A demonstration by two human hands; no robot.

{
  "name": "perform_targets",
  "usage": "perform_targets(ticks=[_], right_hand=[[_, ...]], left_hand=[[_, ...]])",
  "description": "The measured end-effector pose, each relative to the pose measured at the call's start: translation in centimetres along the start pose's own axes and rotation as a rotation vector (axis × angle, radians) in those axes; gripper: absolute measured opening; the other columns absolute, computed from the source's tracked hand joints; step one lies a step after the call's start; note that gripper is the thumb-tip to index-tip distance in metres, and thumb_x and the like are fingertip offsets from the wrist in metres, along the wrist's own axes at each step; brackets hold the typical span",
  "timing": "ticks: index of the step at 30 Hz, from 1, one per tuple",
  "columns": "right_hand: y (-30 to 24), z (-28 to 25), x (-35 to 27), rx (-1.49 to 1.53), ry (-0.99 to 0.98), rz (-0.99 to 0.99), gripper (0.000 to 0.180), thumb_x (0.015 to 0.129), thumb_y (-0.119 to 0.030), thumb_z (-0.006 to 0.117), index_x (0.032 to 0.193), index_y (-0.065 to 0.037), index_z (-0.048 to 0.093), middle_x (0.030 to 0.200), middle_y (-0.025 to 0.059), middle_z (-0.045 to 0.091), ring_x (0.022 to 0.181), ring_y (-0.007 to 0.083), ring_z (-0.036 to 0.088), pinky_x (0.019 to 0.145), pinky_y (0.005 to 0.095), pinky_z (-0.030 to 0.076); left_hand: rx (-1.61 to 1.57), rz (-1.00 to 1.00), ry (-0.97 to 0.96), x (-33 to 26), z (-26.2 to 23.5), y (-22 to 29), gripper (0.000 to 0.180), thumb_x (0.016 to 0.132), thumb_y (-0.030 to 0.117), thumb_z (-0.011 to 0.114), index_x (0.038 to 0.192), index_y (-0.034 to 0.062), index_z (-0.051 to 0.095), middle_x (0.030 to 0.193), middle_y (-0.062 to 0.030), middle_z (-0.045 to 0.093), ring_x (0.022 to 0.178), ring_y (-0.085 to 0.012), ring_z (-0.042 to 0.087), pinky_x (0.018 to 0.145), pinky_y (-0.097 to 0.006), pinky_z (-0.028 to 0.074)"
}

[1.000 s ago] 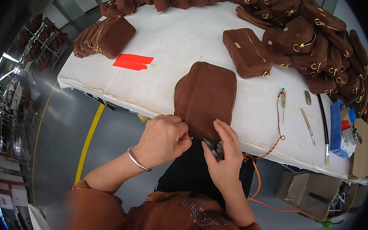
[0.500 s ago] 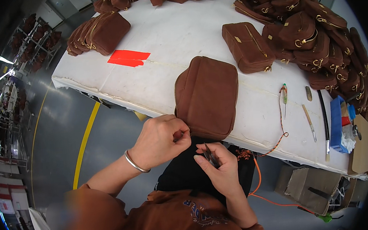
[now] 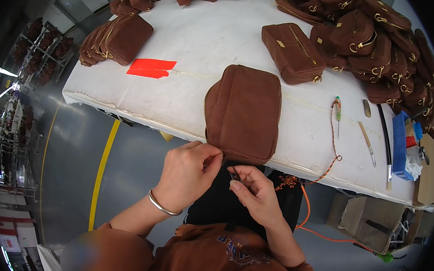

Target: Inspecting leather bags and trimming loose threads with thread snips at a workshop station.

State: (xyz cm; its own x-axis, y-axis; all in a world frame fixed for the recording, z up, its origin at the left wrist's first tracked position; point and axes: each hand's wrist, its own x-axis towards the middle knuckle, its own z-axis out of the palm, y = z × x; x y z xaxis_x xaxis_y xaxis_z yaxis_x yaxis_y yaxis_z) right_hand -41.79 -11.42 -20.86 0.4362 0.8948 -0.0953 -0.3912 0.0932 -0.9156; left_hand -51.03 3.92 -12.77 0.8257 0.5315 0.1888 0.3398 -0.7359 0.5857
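Note:
A brown zipped pouch (image 3: 245,110) lies at the table's near edge, its brass zipper along the left side. At its lower left corner my left hand (image 3: 189,171) is closed in a pinch, fingertips against the corner; what they grip is too small to make out. My right hand (image 3: 258,193) holds small dark thread snips (image 3: 236,174) between thumb and fingers, just below the pouch's near edge. The tips of the snips point up toward the pouch, a little right of my left fingertips.
Similar brown pouches pile up (image 3: 367,42) at the right, with others (image 3: 128,38) at the far left. Red tape (image 3: 151,68) marks the white table (image 3: 194,40). A green-handled awl (image 3: 338,109), brushes (image 3: 367,144) and a blue bin (image 3: 400,146) lie to the right.
The snips have turned in my right hand and now point upward, closer to the pouch. My left hand has shifted slightly, its pinch now tighter at the corner. The pouch has hardly moved.

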Motion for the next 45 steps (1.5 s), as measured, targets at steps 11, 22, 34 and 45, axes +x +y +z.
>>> perform_targets(ticks=[11,22,34,45], right_hand=[[1.3,0.1,0.4,-0.043,-0.011,-0.022,0.040,0.092,-0.002,0.065,0.130,0.003,0.052,0.094,-0.0007,0.060,0.080,0.0042,0.054,0.071,0.0184,0.046],[0.2,-1.1,0.1,0.147,-0.020,0.084,0.039,0.093,-0.004,0.064,0.129,0.004,0.052,0.084,0.0043,0.061,0.070,0.0077,0.059,0.063,0.0240,0.055],[-0.6,-1.1,1.1,0.469,-0.171,0.238,0.037,0.104,-0.028,0.048,0.110,0.005,0.063,0.058,-0.0026,0.044,0.041,0.0034,0.038,0.039,0.0213,0.040],[-0.8,-0.5,1.4,0.467,-0.101,0.326,0.039,0.103,-0.032,0.050,0.105,0.004,0.065,0.055,-0.0037,0.041,0.039,0.0036,0.036,0.037,0.0212,0.036]], left_hand=[[0.160,0.087,-0.046,1.1,-0.3,0.8,0.002,0.075,0.005,0.069,0.076,0.0035,0.069,0.068,-0.0102,0.065,0.059,-0.0271,0.065,0.054,-0.034,0.050],[-0.012,0.060,-0.080,1.6,0.3,-0.1,0.006,0.067,0.001,0.070,0.071,0.0016,0.065,0.065,-0.0093,0.062,0.055,-0.0197,0.063,0.052,-0.031,0.049],[-0.176,0.037,-0.095,1.6,0.3,-0.9,0.006,0.068,0.000,0.069,0.072,0.0005,0.064,0.064,-0.0072,0.060,0.055,-0.0153,0.059,0.054,-0.028,0.046],[-0.197,0.074,-0.107,1.6,0.3,-1.3,0.007,0.068,0.000,0.070,0.073,0.0018,0.065,0.064,-0.0070,0.059,0.055,-0.0152,0.058,0.053,-0.028,0.046]])
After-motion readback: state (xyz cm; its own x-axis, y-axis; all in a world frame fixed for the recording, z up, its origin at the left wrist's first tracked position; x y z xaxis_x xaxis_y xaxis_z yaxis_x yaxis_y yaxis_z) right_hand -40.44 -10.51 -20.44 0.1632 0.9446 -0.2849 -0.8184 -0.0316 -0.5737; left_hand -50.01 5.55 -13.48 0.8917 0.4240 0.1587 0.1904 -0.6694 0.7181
